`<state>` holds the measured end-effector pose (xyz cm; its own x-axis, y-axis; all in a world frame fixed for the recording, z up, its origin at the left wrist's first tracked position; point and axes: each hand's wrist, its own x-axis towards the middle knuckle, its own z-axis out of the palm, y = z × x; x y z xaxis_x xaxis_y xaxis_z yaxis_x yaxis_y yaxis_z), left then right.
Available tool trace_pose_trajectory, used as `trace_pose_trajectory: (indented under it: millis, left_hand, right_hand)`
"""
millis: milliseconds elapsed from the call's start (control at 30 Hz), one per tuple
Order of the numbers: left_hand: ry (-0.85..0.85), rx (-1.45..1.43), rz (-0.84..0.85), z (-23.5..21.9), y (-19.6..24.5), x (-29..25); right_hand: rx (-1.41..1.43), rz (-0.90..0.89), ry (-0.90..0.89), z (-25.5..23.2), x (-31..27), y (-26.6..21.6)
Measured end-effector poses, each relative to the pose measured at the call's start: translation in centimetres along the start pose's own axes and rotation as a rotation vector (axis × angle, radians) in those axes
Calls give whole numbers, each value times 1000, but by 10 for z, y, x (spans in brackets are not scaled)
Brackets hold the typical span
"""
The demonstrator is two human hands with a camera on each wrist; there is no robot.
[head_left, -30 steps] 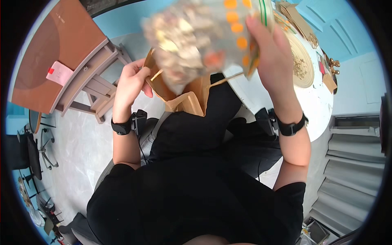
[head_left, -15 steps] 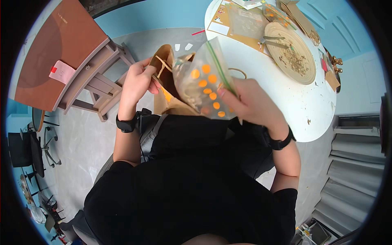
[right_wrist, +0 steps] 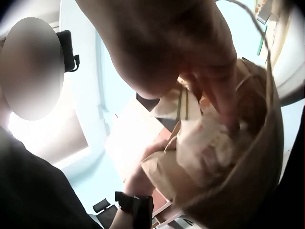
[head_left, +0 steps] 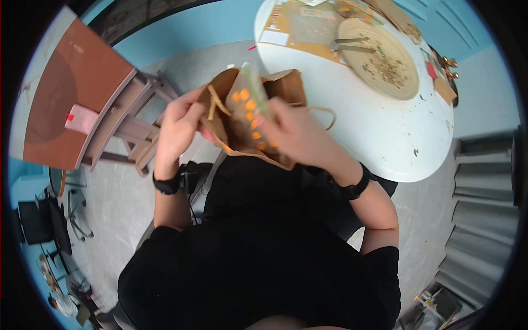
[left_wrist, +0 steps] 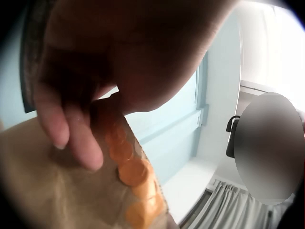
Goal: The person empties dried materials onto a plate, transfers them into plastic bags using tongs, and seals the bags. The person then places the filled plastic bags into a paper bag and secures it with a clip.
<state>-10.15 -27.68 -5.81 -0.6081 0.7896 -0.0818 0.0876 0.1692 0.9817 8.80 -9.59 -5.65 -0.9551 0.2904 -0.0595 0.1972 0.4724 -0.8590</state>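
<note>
In the head view a brown paper bag (head_left: pixel 286 88) with twisted handles stands open-mouthed over the person's lap. My left hand (head_left: pixel 179 124) pinches its left rim; in the left wrist view, fingers lie along the outside of the paper, near orange round marks. My right hand (head_left: pixel 300 135), blurred, grips a clear zip bag (head_left: pixel 245 102) printed with orange dots. That zip bag is inside the paper bag's mouth, with its green-striped top edge sticking up. Pale, chunky contents show through the plastic in the right wrist view, where the paper bag (right_wrist: pixel 228 200) surrounds it.
A white table (head_left: pixel 379 148) at right bears a beige oval plate (head_left: pixel 407 88) with brown crumbs and metal tongs (head_left: pixel 352 47). Behind lie a flat clear bag (head_left: pixel 313 25) and another orange-dotted bag (head_left: pixel 355 10). A brown-topped wooden table (head_left: pixel 58 137) stands at left.
The right hand has brought the filled zip bag down from high above and into the paper bag's mouth. The left hand has stayed on the paper bag's rim.
</note>
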Motion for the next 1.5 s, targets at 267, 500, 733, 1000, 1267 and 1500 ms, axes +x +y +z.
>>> trace_pose_trajectory:
  millis: [267,500,733,1000,1267,1500]
  left_hand:
    - [106,66,37,-21,9,8]
    - [-10,241,-118,-25,13,19]
    - [62,201,-188,-40,24,13]
    - [135,129,-216,-49,23,10]
    - [119,100,-179,-36,17,6]
    - [46,177,-143,-11,12,-12]
  right_hand:
    - [347,-76,28,-104,-9,-14]
    - [-725,67,712,-280,136,114]
    - [-1260,388,591,-309,236,159]
    - [-391,-162,835,-300,189,28]
    - [126,1,465,-165,54,4]
    - [-267,-146,160,-57,17,-19]
